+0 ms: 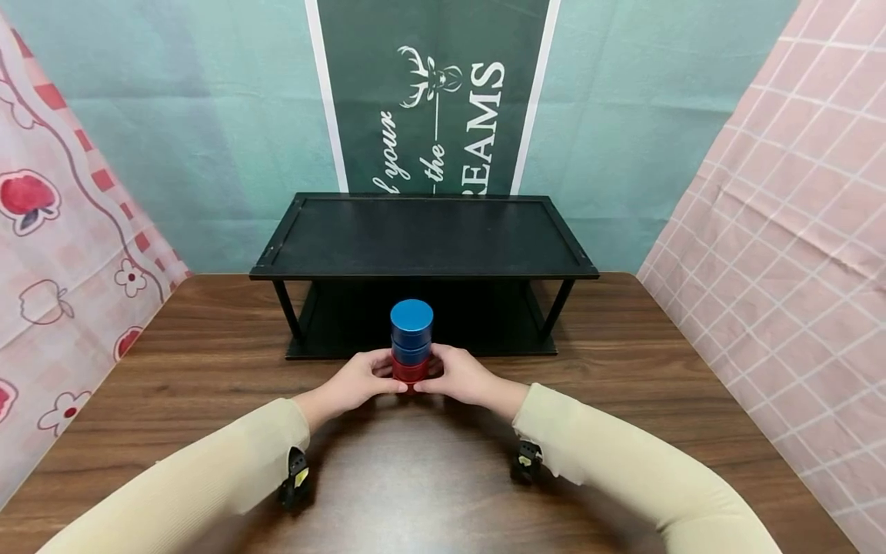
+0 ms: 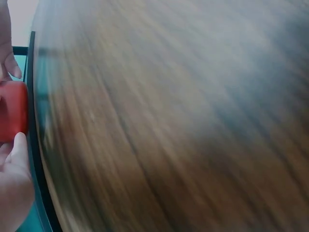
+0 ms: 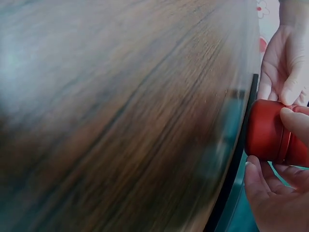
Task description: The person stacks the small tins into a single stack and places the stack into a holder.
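Note:
A blue round canister with a flat lid stands upright on top of a red round canister in the head view. My left hand grips the red one from the left, thumb at its front. From the right, my right hand holds the same canister, its thumb also in front. The right wrist view shows the red canister with a seam round it, between both hands. Only part of the red canister enters the left wrist view. Whether its base touches the table cannot be told.
Just behind the canisters stands a black two-level rack, its lower shelf near the hands. The wooden table extends in front and to both sides. Patterned cloths hang at the sides, and a green printed cloth at the back.

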The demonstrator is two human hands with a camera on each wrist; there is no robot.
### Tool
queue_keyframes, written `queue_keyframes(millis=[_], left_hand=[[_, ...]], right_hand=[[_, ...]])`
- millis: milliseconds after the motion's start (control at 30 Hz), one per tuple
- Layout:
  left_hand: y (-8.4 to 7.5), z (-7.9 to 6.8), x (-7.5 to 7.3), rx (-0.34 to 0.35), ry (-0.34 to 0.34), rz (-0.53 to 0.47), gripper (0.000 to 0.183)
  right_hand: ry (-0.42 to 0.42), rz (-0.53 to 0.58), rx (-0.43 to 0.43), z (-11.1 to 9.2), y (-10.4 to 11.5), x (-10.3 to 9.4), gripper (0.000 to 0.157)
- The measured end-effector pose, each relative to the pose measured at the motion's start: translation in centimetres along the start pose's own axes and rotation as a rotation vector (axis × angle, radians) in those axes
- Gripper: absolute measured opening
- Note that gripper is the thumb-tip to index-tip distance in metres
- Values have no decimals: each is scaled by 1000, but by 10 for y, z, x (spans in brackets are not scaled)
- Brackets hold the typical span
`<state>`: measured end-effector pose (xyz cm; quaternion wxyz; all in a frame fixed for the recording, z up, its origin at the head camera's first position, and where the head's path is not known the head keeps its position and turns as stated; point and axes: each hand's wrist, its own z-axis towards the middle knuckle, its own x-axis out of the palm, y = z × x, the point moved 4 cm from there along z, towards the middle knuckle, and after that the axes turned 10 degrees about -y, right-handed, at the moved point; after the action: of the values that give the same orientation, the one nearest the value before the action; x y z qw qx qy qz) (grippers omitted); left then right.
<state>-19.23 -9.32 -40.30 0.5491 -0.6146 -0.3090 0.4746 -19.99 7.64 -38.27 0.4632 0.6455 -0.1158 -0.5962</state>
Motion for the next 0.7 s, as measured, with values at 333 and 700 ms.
queue_keyframes(millis=[333,700], left_hand=[[-8,11,18,-19,-12,-5,57],[-19,20,29,-10,-24,-32,56]], right_hand=[[-37,23,22,-13,-11,-18,44],[-68,28,33,-23,-7,-38,48]])
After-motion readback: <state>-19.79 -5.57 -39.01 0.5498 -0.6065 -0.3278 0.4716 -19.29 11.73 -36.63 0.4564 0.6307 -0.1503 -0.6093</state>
